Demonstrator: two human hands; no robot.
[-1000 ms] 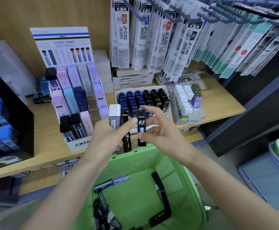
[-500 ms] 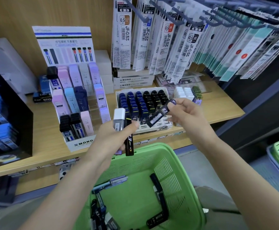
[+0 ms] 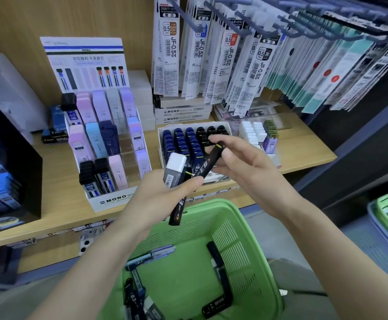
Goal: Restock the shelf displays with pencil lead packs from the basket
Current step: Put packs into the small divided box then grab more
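Head view, centre frame: the right hand (image 3: 241,167) pinches a black lead pack (image 3: 209,163) before the white display tray (image 3: 159,146) of blue and black packs; it should slot upright into a black row. The left hand (image 3: 160,195) grips a white-capped pack (image 3: 175,167) and a second black pack (image 3: 178,209). The green basket (image 3: 253,255) below holds more.

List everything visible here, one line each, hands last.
Shelf: one, wooden, holds the displays.
MONO stand: one, white, shelf left, stocked with pastel and black packs.
White tray: one, shelf centre, rows of blue and black packs.
Hanging refills: many, white, on hooks above.
Basket: one, green, below the shelf; several loose black packs inside.
Left hand: holds a white-capped pack and a black pack.
Right hand: pinches a second black pack.
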